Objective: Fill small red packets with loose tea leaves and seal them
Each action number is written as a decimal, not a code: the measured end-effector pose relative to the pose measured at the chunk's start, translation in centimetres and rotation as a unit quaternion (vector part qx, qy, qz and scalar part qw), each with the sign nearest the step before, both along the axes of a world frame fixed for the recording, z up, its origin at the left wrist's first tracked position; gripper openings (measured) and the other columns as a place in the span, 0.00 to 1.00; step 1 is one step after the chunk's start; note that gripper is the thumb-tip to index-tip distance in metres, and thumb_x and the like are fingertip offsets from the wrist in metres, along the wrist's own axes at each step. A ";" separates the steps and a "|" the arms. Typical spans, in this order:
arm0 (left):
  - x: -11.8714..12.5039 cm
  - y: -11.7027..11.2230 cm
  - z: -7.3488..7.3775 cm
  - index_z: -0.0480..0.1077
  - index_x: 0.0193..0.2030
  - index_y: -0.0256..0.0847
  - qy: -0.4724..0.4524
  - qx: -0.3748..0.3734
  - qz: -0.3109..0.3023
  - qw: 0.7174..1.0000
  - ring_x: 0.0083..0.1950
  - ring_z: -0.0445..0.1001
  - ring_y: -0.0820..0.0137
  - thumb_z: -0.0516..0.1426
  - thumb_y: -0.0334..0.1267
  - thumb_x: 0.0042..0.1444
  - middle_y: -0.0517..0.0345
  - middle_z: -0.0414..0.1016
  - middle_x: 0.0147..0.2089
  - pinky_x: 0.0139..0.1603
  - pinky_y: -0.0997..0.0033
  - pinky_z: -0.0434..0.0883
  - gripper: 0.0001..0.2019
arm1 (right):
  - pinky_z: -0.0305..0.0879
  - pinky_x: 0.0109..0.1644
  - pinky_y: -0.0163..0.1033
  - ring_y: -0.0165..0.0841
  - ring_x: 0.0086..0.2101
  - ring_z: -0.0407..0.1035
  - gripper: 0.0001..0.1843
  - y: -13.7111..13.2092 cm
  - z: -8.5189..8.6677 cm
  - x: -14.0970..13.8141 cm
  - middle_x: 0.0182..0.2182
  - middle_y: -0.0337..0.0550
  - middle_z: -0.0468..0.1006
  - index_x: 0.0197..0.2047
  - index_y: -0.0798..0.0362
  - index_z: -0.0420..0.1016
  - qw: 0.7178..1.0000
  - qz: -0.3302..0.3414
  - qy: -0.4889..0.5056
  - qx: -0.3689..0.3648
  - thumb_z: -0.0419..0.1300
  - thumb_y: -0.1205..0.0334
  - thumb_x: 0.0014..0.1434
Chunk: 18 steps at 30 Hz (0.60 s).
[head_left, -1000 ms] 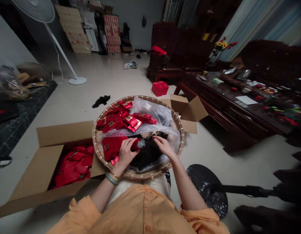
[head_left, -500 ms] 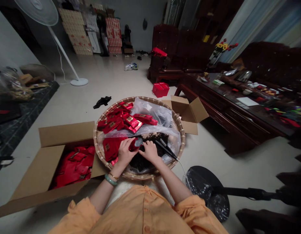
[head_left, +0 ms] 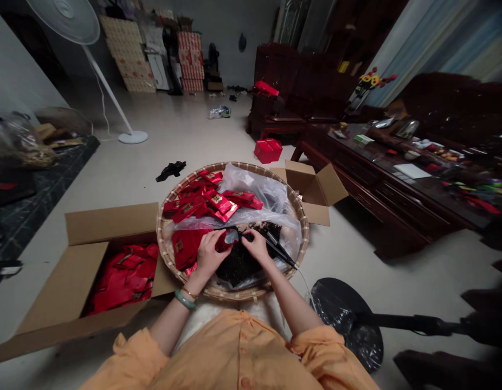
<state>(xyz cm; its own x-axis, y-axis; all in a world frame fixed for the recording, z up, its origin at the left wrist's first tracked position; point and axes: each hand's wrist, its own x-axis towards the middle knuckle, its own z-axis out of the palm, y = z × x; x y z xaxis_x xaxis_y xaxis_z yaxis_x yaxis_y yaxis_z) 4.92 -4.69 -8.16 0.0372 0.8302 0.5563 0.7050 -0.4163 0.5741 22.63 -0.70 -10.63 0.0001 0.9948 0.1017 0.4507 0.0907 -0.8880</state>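
Over one basket (head_left: 160, 238) between two cartons (head_left: 66, 281), the left hand (head_left: 210, 252) holds one red packet (head_left: 223, 241), the right hand (head_left: 256, 248) (its grip I cannot tell) alongside.

The left forearm (head_left: 168, 322) and the right forearm (head_left: 294, 298) are angled inward from the elbows, and the hands are held near each other in front of the torso, a narrow gap being kept between them. The left hand (head_left: 209, 253) is held back upward, its fingers (head_left: 217, 235) curled opposite the thumb in a grasp. The right hand (head_left: 257, 246) is pointed toward the left one, its fingers bent and set close to the thumb at the tips.
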 end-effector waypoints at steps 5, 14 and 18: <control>0.3 0.2 0.1 0.67 0.52 0.43 0.001 -0.004 -0.006 1.000 0.47 0.69 0.63 0.61 0.39 0.49 0.52 0.72 0.46 0.48 0.61 0.68 0.21 | 0.64 0.38 0.38 0.33 0.30 0.69 0.10 0.9 0.8 1.0 0.26 0.39 0.75 0.29 0.54 0.71 0.902 -0.089 0.396 -0.148 0.58 0.56 0.46; 0.8 0.0 0.2 0.67 0.51 0.43 0.005 -0.009 -0.017 1.000 0.47 0.69 0.62 0.61 0.39 0.49 0.52 0.73 0.46 0.48 0.60 0.69 0.21 | 0.68 0.36 0.43 0.35 0.29 0.71 0.09 -0.2 2.4 1.1 0.25 0.41 0.75 0.28 0.51 0.67 0.781 -0.041 0.578 -0.232 0.49 0.58 0.52; 0.8 -0.1 0.3 0.68 0.51 0.43 0.009 -0.008 -0.015 1.000 0.47 0.69 0.63 0.61 0.40 0.49 0.52 0.72 0.46 0.48 0.61 0.69 0.20 | 0.67 0.37 0.43 0.34 0.30 0.71 0.10 -0.5 3.8 0.9 0.26 0.40 0.75 0.28 0.51 0.67 0.756 -0.049 0.607 -0.242 0.47 0.60 0.54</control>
<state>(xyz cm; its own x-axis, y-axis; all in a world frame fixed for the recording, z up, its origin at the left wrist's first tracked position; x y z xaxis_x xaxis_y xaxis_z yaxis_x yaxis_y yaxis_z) 5.67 -4.83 -7.89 0.0732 0.8376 0.5413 0.7024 -0.4286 0.5682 23.52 -1.19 -6.85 -0.1219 0.9045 -0.4087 -0.7383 -0.3579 -0.5717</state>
